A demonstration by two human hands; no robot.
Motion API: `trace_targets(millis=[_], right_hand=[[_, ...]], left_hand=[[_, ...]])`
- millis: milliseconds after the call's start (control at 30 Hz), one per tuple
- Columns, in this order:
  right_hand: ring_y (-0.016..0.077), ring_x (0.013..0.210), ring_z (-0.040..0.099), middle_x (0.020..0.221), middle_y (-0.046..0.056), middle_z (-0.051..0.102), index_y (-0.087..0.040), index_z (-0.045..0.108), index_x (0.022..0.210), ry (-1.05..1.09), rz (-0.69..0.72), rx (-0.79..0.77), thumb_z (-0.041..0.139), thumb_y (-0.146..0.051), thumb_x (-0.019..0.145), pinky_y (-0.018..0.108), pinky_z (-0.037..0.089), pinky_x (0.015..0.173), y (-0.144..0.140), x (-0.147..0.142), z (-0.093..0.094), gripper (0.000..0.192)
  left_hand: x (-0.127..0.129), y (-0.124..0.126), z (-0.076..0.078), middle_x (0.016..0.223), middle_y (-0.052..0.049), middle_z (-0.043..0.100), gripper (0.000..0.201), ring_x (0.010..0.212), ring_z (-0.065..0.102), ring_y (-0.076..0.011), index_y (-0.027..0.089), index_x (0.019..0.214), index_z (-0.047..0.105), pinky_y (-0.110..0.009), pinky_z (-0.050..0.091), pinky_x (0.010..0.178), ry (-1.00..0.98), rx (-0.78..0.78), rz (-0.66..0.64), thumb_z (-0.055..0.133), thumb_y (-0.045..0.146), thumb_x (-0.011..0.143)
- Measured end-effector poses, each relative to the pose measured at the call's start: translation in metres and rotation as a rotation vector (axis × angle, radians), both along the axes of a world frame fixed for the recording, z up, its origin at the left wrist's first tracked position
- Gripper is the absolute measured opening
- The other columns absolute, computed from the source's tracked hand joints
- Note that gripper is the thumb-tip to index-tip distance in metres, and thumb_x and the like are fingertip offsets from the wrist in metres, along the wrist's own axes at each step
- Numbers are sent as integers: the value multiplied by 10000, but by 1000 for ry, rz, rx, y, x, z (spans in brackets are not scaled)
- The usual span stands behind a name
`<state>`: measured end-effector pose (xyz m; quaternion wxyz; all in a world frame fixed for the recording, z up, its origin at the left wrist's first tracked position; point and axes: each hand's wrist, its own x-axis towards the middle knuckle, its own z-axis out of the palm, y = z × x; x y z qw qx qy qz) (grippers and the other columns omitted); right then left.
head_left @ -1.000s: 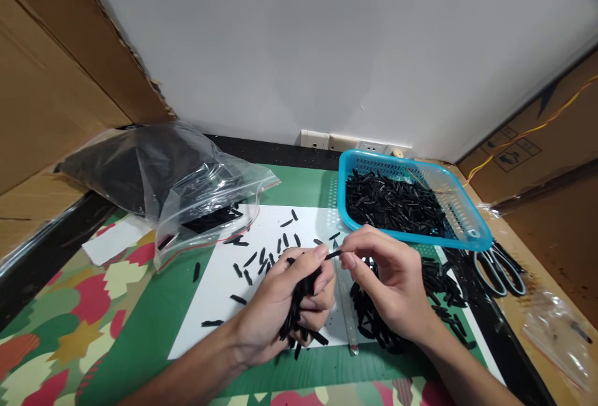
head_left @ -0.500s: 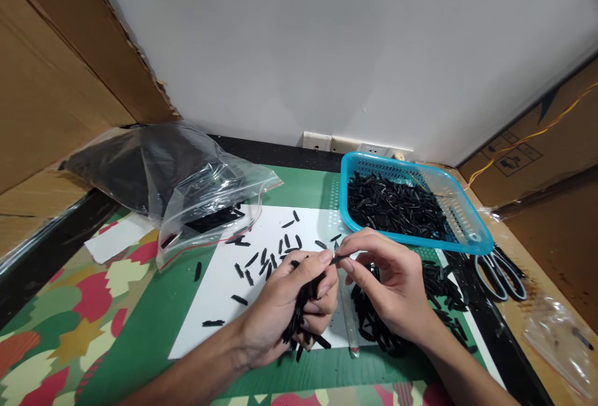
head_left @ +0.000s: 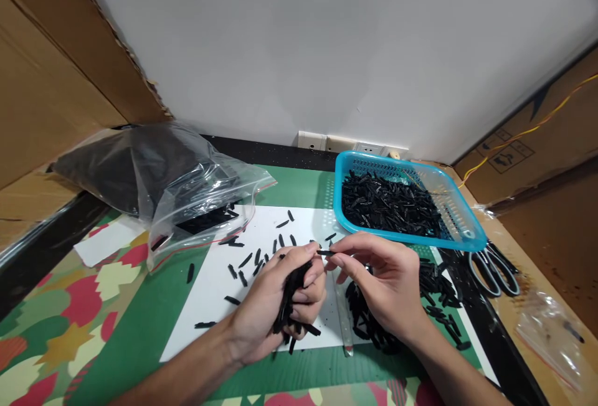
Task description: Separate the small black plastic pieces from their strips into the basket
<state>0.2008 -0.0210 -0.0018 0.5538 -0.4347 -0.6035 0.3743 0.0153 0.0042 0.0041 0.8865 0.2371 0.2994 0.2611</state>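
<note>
Black plastic strips fill the head view: the left hand is closed around a bundle of strips that runs near-to-far through the fist, while the right hand pinches a single strip at its fingertips. That single strip lies roughly level, its long axis left-to-right, bridging the gap between the two hands just above the bundle's far end, with the left thumb touching its left end. Loose strips lie scattered on the white sheet to the left, a blue basket of strips sits far right, and a dark heap lies under the right hand.
</note>
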Motion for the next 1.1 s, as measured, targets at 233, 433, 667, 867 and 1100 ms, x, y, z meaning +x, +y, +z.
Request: trace_targets(millis=[233, 433, 667, 867, 1100], right_hand=[[134, 646, 706, 873, 16, 794, -251, 825, 977, -12, -15, 20, 753, -180, 956, 236, 593, 580, 1, 0, 1, 104], [135, 683, 714, 884, 17, 798, -246, 822, 981, -24, -3, 35, 761, -171, 950, 233, 593, 597, 0, -2, 1, 101], [134, 740, 729, 905, 18, 795, -221, 798, 1001, -104, 7, 114, 733, -134, 941, 224, 610, 620, 0, -1, 3, 124], [144, 701, 729, 865, 29, 797, -199, 793, 954, -111, -4, 94, 715, -148, 931, 256, 635, 654, 0, -4, 7, 96], [140, 666, 713, 789, 17, 773, -182, 772, 881, 11, 53, -80, 712, -147, 882, 250, 616, 647, 3, -3, 6, 69]], left_hand=[[0, 0, 1, 544, 91, 289, 483, 458, 170, -64, 199, 679, 455, -158, 132, 375, -4, -24, 1, 634, 540, 971], [-1, 1, 5, 536, 88, 283, 462, 455, 172, -68, 201, 671, 459, -160, 140, 371, -34, 7, 13, 631, 503, 974], [-2, 2, 2, 536, 93, 288, 473, 453, 177, -61, 197, 668, 455, -154, 145, 379, 14, 54, 18, 655, 511, 960], [-2, 1, 0, 534, 104, 291, 499, 463, 188, -54, 199, 686, 446, -139, 138, 407, 73, 88, 31, 726, 550, 904], [-1, -1, -5, 550, 98, 323, 452, 457, 183, -51, 205, 708, 441, -146, 120, 395, 80, 128, -1, 680, 499, 954]])
